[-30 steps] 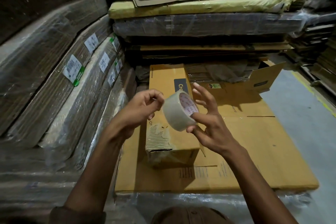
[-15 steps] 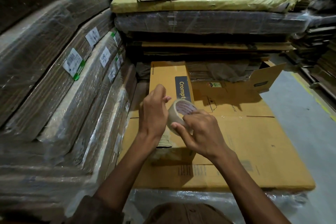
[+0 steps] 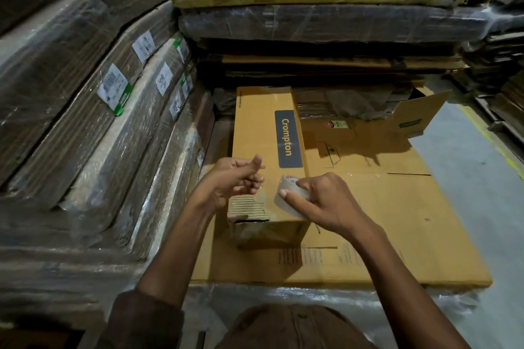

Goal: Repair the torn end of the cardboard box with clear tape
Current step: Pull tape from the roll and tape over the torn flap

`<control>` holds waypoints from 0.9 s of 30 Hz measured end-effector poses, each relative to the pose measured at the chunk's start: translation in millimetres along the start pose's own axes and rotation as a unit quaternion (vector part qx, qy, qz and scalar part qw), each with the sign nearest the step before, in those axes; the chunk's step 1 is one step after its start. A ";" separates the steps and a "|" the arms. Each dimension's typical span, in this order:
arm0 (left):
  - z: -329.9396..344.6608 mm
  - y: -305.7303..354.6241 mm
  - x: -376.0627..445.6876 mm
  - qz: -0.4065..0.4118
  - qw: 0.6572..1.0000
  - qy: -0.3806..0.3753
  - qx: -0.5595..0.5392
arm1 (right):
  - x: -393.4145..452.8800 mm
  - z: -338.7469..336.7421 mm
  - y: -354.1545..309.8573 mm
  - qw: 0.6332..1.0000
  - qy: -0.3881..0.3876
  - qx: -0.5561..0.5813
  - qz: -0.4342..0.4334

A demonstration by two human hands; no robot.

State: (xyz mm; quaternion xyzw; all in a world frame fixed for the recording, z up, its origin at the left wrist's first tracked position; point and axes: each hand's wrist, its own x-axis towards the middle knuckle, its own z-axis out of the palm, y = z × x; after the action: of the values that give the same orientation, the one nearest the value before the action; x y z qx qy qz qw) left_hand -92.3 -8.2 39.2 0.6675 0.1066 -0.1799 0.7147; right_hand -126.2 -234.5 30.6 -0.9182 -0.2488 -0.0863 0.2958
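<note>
The right hand (image 3: pixel 326 202) gripped the tape roll (image 3: pixel 289 195) down on the box (image 3: pixel 265 133) near its torn end (image 3: pixel 249 208), while the left hand (image 3: pixel 232 181) seemed to pinch the loose strip, probably to stretch it over.

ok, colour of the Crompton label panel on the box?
Dark navy panel with yellow-orange lettering, on the box; head view.

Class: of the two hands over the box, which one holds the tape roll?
The right hand: its fingers curl round the tape roll on the Crompton box; the left hand hovers beside it.
</note>
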 end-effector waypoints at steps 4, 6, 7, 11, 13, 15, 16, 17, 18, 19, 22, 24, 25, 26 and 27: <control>-7.9 -19.7 1.9 -0.060 0.996 -0.033 0.052 | -2.1 1.4 2.3 0.997 -0.067 0.025 -0.002; -3.7 -27.3 1.5 -0.059 0.998 0.000 0.013 | -1.8 2.5 4.4 0.996 -0.086 0.030 0.004; -0.9 -30.5 1.2 -0.046 0.999 0.019 -0.005 | -1.6 2.5 5.2 0.995 -0.091 0.039 0.010; 6.5 -35.6 -2.7 0.061 0.992 0.104 0.033 | -0.7 1.7 5.1 0.979 -0.138 0.139 0.049; 7.0 -35.8 -5.8 0.117 0.978 0.152 0.082 | -1.5 3.5 8.2 0.957 -0.185 0.208 0.076; 5.6 -38.5 -8.7 0.168 0.958 0.181 0.146 | 0.7 5.5 12.3 0.944 -0.215 0.229 0.100; 5.0 -40.6 -10.7 0.186 0.947 0.192 0.175 | 3.6 6.6 15.5 0.945 -0.216 0.216 0.113; 4.1 -43.5 -12.3 0.197 0.939 0.208 0.188 | 7.1 7.5 19.3 0.950 -0.216 0.189 0.123; 3.0 -46.1 -13.9 0.203 0.935 0.226 0.184 | 10.6 9.4 23.5 0.954 -0.218 0.156 0.134; 1.9 -48.4 -14.8 0.208 0.931 0.241 0.177 | 13.5 11.8 27.2 0.955 -0.220 0.134 0.146; 1.2 -58.4 -15.3 0.214 0.923 0.262 0.183 | 20.7 18.7 34.3 0.947 -0.259 0.103 0.159; -3.4 -66.2 -15.8 0.197 0.924 0.275 0.177 | 26.8 20.3 33.0 0.940 -0.287 0.095 0.157; -7.8 -71.1 -15.9 0.183 0.927 0.281 0.168 | 29.7 21.2 31.3 0.937 -0.295 0.099 0.160; -12.4 -76.2 -16.5 0.169 0.930 0.285 0.159 | 31.9 22.0 29.7 0.935 -0.295 0.109 0.165; -16.4 -81.8 -17.3 0.156 0.932 0.289 0.152 | 34.0 23.7 29.1 0.934 -0.291 0.117 0.171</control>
State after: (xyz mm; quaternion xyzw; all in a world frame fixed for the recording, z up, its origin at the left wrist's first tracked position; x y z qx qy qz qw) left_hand -139.4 6.5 -30.3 0.7997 0.1749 0.1204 0.5616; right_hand -81.9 -227.2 7.3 -0.8908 -0.1717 0.2662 0.3259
